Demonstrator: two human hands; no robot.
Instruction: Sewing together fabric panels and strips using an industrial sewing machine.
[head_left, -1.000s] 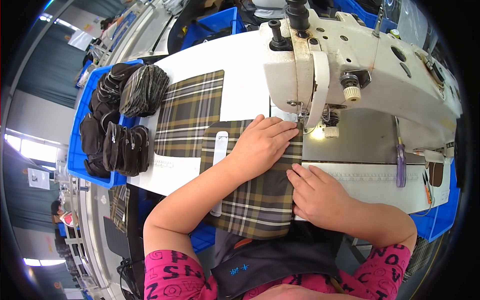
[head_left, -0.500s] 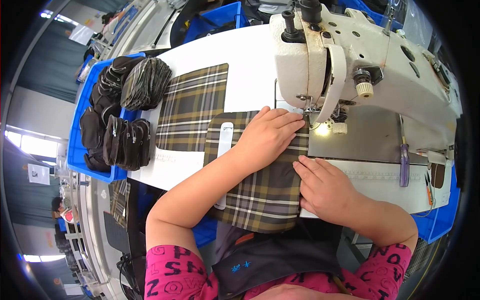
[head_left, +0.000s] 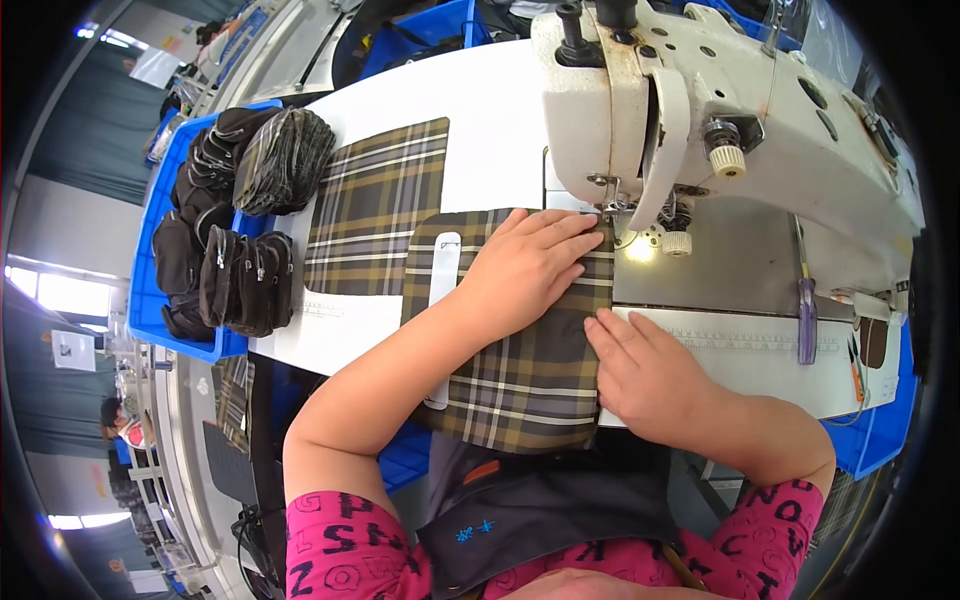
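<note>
A plaid fabric panel [head_left: 540, 385] in brown, black and white lies under the sewing machine head [head_left: 590, 120], its right edge running up to the presser foot. My left hand [head_left: 530, 265] rests on its upper part, fingers stretched out and slightly spread, tips close to the needle area. Against the panel's right edge lies my right hand [head_left: 650, 375], fingers extended with their tips on the cloth; its thumb is partly hidden. A white strip-shaped template [head_left: 445, 262] sits on the panel's left side, partly covered by my left forearm.
Another plaid piece [head_left: 380, 210] lies on the white table to the left. Beyond it, a blue bin [head_left: 145, 260] holds black zippered pouches [head_left: 245, 280] and stacked plaid pieces [head_left: 285, 160]. A purple-handled screwdriver [head_left: 806, 320] lies at the right, near a ruler scale [head_left: 730, 340].
The whole view has shifted slightly. Both hands have slid a little toward me over the cloth, and my left fingers are a bit more spread. The panel looks nearly unmoved under the machine.
</note>
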